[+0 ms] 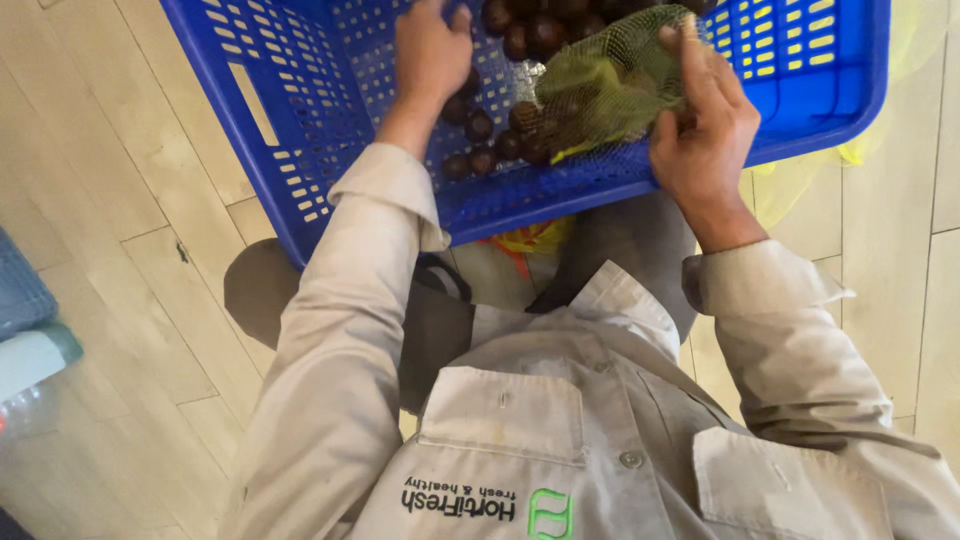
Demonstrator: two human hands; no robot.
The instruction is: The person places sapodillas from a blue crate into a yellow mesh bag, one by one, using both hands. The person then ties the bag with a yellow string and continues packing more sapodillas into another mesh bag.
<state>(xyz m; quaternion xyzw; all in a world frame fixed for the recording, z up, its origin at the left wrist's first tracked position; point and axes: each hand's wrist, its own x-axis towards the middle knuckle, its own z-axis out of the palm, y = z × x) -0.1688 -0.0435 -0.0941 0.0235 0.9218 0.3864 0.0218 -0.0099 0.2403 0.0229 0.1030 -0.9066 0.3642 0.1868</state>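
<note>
Two hands in blue slotted crate (300,110), left hand (432,50) reaching among dark round fruits (480,125), grip unclear, right hand (705,120) clutching green mesh bag (605,85).

Pale wooden plank floor (120,200), boards running diagonally across the view. A beige work shirt (560,440) with two chest pockets, a button and a collar fills the lower centre. Dark grey trousers (640,240) show below the collar. Yellow plastic film (800,190) lies at right, an orange-yellow scrap (525,240) at centre, and a grey-blue object (25,300) at the left edge.
</note>
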